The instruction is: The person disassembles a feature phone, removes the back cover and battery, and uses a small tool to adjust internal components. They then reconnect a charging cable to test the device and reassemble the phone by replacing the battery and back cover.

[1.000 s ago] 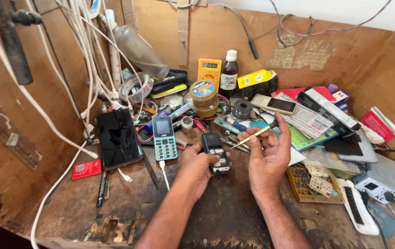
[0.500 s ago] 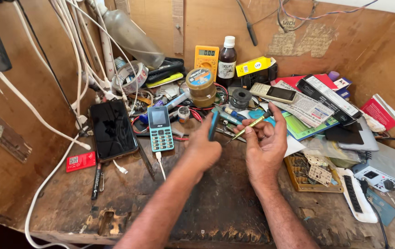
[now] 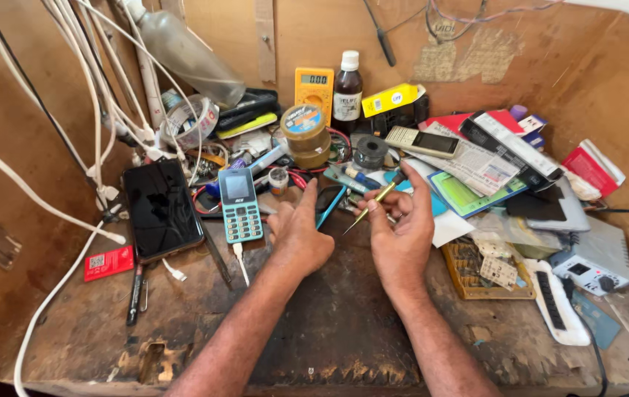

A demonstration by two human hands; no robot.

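Both forearms bare, no sleeves, rings or watch visible.

**Screens and packages on the bench**

A black-screened smartphone (image 3: 162, 209) is laid at the left, beside a teal keypad phone (image 3: 239, 205). A yellow meter (image 3: 314, 88) with a grey display, a white-labelled brown bottle (image 3: 347, 92) and a yellow box (image 3: 390, 100) are stood behind.

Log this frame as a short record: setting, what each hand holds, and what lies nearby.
setting: cluttered wooden workbench with wooden back wall
left hand: holds a small phone upright, seen edge-on
right hand: holds a thin screwdriver, tip pointing toward the small phone
left of hands: teal keypad phone with a cable plugged in, black smartphone face up
behind hands: yellow multimeter, brown bottle, tape roll
right of hands: papers, remote-like white device
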